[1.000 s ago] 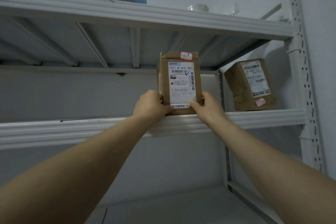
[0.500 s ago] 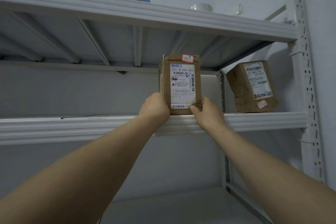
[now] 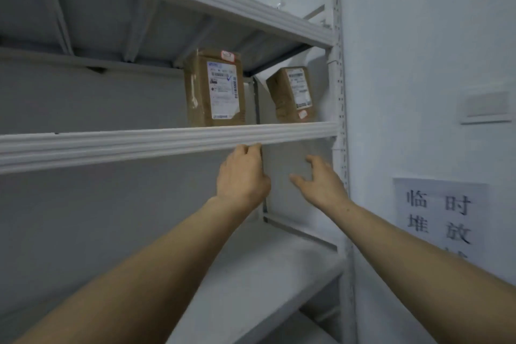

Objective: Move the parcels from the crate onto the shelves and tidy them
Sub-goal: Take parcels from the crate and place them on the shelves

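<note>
Brown parcel (image 3: 215,88), upright, white label, red-edged sticker

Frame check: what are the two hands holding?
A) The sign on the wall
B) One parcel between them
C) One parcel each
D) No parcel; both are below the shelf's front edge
D: the left hand and right hand are below the shelf and grip no parcel, while the left parcel and right parcel stand untouched on it.
</note>
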The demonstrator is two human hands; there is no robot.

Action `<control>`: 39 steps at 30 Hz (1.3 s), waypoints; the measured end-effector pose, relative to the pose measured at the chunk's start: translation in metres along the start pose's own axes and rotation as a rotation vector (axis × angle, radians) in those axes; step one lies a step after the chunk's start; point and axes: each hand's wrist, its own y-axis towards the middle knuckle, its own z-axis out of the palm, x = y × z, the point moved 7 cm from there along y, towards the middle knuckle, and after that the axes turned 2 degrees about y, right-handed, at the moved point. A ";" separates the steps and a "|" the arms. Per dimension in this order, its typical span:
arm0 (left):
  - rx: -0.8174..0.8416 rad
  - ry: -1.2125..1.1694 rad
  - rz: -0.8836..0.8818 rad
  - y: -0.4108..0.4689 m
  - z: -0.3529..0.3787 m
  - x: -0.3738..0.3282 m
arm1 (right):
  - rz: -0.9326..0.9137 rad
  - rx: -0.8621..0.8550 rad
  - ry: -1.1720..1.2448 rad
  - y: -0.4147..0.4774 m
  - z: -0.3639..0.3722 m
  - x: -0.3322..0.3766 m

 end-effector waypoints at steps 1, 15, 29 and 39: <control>0.071 -0.028 0.009 -0.014 0.013 -0.005 | 0.041 0.006 -0.024 -0.020 -0.005 -0.013; 0.708 -0.319 0.426 -0.260 0.105 -0.266 | 0.747 -0.184 -0.296 -0.381 -0.220 -0.175; 1.021 -0.661 1.029 -0.660 -0.075 -0.642 | 1.156 -0.720 -0.465 -0.855 -0.556 -0.140; 1.119 -0.744 1.311 -0.842 -0.171 -0.786 | 1.285 -1.076 -0.412 -1.066 -0.658 -0.112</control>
